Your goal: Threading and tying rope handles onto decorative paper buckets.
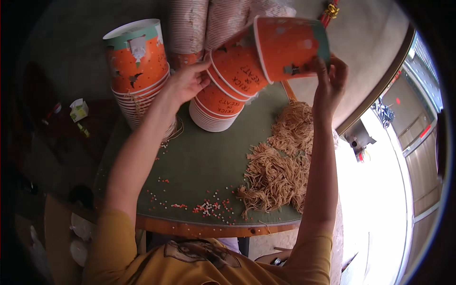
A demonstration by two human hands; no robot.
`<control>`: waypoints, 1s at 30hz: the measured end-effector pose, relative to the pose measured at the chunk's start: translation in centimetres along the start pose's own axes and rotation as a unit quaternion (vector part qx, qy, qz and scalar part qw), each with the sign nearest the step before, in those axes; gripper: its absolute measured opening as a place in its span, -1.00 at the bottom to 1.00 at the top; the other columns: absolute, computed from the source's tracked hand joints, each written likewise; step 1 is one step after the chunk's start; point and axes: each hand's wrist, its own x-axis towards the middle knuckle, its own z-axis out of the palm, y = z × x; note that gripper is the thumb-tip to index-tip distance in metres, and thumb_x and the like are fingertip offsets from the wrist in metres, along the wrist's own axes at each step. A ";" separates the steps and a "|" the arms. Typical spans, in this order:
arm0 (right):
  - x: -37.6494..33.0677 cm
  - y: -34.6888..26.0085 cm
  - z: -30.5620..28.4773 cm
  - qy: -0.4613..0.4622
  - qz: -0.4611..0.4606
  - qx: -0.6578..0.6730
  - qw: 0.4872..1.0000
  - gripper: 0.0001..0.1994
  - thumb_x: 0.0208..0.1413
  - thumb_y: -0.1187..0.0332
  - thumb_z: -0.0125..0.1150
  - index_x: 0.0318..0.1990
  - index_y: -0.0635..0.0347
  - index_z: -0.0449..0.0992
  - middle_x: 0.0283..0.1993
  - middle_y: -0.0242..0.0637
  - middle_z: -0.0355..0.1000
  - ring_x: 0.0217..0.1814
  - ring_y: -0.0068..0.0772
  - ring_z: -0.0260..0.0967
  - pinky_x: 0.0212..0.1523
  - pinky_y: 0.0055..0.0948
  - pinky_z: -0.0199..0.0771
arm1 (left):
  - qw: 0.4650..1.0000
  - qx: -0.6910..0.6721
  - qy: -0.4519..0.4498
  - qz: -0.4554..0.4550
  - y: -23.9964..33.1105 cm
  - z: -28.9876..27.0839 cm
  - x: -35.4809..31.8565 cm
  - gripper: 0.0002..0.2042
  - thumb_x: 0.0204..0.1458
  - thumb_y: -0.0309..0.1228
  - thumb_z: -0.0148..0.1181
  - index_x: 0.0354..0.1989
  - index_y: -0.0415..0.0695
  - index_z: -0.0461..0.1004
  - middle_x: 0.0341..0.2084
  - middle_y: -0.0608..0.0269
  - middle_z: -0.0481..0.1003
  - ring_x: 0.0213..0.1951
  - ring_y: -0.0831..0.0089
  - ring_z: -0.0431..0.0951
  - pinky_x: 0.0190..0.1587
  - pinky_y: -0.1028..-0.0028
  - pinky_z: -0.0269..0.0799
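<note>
In the head view, the right hand (328, 83) reaches to 2 o'clock and is clamped on the narrow green end of the top paper bucket (287, 42), thumb on the near side and fingers behind, a hold that probably keeps this leaning end up. That orange bucket lies toward 1 o'clock, tipped over, its wide rim around the next bucket (237, 59), so the nested row bends rather than standing straight. The left hand (182, 86), at 11 o'clock, has thumb and fingers apart beside the row's rims, seemingly to steady it; how firmly it presses I cannot tell. Below, the lower stack (211, 121) stands wide rims down on the green surface (190, 159), likely the steadier way to sit. Another bucket stack (137, 66) stands at 10 o'clock, also narrow end up, and wrapped stacks (187, 26) rise toward 12. Tan strings (275, 178) lie heaped at 4 o'clock, apart from most of the loose beads (211, 207) scattered around 6.
</note>
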 end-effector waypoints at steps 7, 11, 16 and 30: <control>-3.6 8.5 -6.3 0.230 0.236 0.154 0.932 -0.65 0.09 0.21 0.32 -0.15 0.17 0.29 -0.28 -0.37 0.39 -0.25 -0.50 0.34 -0.24 -0.37 0.37 | 0.989 -0.140 0.014 -0.045 3.6 -3.0 0.9 -0.80 0.15 -0.54 0.08 -0.06 -0.27 0.39 -0.12 0.13 0.50 0.00 0.28 0.49 0.15 0.23 0.39; -12.4 16.3 -8.8 0.157 0.483 0.339 0.792 -0.67 0.10 0.23 0.29 -0.06 0.10 0.34 -0.26 -0.40 0.38 -0.27 -0.45 0.33 -0.29 -0.37 0.38 | 0.990 -0.114 0.079 -0.006 3.9 -1.8 0.5 -0.81 0.16 -0.53 0.01 -0.06 -0.25 0.38 -0.06 0.15 0.47 0.03 0.29 0.44 0.15 0.26 0.35; -13.7 17.9 -16.1 0.021 0.374 -0.346 0.860 -0.55 0.12 0.22 0.27 0.07 0.26 0.33 0.02 -0.22 0.34 0.03 -0.24 0.31 0.01 -0.33 0.33 | 0.997 -0.074 0.009 -0.011 2.2 2.1 0.1 -0.79 0.17 -0.48 -0.02 -0.05 -0.22 0.39 -0.05 0.18 0.47 0.02 0.34 0.45 0.12 0.29 0.37; -0.2 -2.0 3.8 -0.193 -0.226 -0.344 0.891 -0.09 -0.32 0.41 0.52 0.30 -0.06 0.18 -0.03 -0.14 0.21 -0.04 -0.08 0.27 -0.02 -0.16 0.38 | 0.996 0.056 -0.007 0.069 3.9 3.1 -0.9 -0.78 0.18 -0.47 -0.01 -0.05 -0.28 0.41 -0.10 0.14 0.50 -0.02 0.38 0.50 0.13 0.35 0.40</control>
